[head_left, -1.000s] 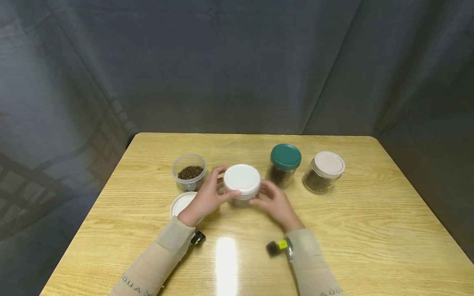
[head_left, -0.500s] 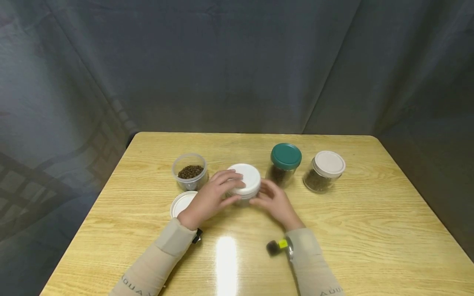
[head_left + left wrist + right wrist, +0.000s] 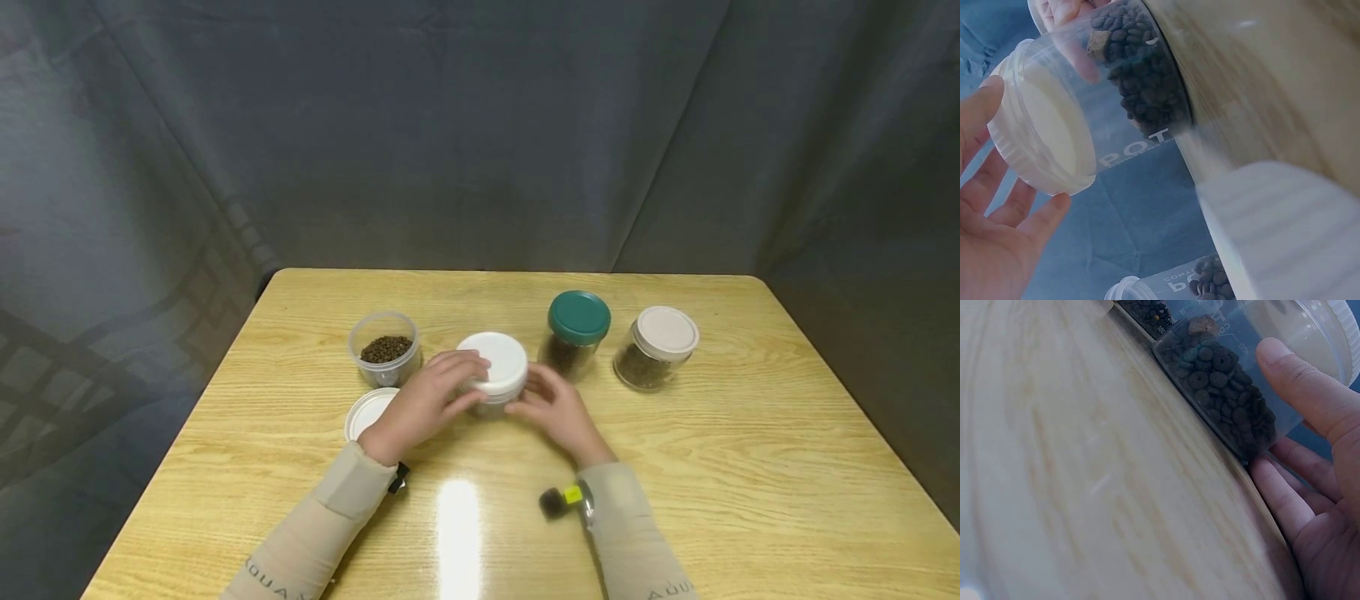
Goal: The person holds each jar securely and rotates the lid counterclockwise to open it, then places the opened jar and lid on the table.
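In the head view a clear plastic jar with a white screw lid [image 3: 495, 357] stands mid-table. Dark kibble [image 3: 1229, 387], some ring-shaped, and a brown chunk [image 3: 1202, 325] fill its lower part. My left hand [image 3: 431, 396] grips the lid from the left, fingers over its top and edge; the left wrist view shows fingertips at the lid's ribbed rim [image 3: 1029, 147]. From the other side my right hand [image 3: 558, 408] holds the jar's clear body [image 3: 1094, 112], thumb on its wall. The jar's base sits at the tabletop in the right wrist view.
An uncovered clear tub [image 3: 405, 367] of brown kibble is at the left, with a loose white lid [image 3: 367, 412] before it, partly behind my left wrist. To the right stand a green-lidded jar [image 3: 579, 317] and a pale-lidded jar [image 3: 666, 332]. A dark curtain [image 3: 480, 142] hangs behind the table.
My left hand has moved from the jar's side up onto its lid, then shifted slightly back along the edge. The right hand keeps its hold, and the jar has barely moved.
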Demonstrator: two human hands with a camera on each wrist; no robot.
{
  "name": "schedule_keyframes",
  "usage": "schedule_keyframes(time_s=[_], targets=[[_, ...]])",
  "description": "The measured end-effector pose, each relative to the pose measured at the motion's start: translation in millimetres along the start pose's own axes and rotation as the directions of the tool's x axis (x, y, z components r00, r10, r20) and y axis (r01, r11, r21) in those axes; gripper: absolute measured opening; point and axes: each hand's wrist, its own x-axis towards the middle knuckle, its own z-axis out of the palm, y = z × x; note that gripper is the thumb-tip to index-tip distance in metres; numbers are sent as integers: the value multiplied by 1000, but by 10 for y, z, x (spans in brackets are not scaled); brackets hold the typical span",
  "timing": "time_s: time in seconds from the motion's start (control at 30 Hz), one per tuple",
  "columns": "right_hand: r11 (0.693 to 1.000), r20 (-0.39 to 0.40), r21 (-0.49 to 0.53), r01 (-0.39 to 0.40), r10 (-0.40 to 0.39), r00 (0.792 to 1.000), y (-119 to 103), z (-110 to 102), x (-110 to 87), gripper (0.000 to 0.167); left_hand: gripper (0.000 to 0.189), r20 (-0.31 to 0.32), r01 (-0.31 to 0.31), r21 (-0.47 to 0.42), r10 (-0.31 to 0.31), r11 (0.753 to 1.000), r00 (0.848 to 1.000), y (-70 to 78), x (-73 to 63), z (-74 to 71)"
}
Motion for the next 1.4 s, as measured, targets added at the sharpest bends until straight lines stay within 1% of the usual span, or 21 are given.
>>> schedule_keyframes(time_s=[0.1,0.2,0.33,0.37,0.53,0.63,0.7,0.77,1.0,1.17,1.27,1.4], targets=[[1000,1,2,-5,5,1000,-8,-2,-4,77,22,2,20,-16,-20,1000,1000,9,0,-6],[1000,1,3,-5,5,1000,-5,-4,2,77,23,-1,74,-52,-75,996,997,19,0,-14],[1000,-1,-8,-1,1,1000,-3,-8,5,78,25,-38,131,-97,-135,987,990,26,-2,-17],[1000,-1,-11,-1,1,1000,-5,-9,3,78,24,-50,136,-105,-142,985,989,26,-2,-18],[1000,-1,-13,3,-3,1000,-13,-15,-6,78,29,-112,110,-95,-120,989,986,12,1,-8],[1000,3,-9,8,-8,1000,-7,-14,-2,78,31,-150,110,-79,-121,991,981,2,-2,-9],[1000,5,-10,8,-8,1000,-12,-13,-5,78,32,-177,127,-66,-137,990,975,-3,-8,-13],[1000,9,-10,10,-10,1000,-11,-12,-3,78,31,-201,157,-56,-165,986,966,0,-14,-23],[1000,5,-12,5,-5,1000,-20,-4,-9,77,31,-272,240,-74,-251,968,929,38,-4,-73],[1000,-10,-9,5,-5,1000,-26,5,-11,78,32,-336,293,-8,-278,956,900,68,12,-139],[1000,-22,-20,5,-6,1000,-21,11,-11,80,33,-355,314,29,-284,949,891,82,13,-183],[999,-42,-40,10,-11,999,-20,22,-2,80,34,-362,331,51,-291,942,886,87,25,-229]])
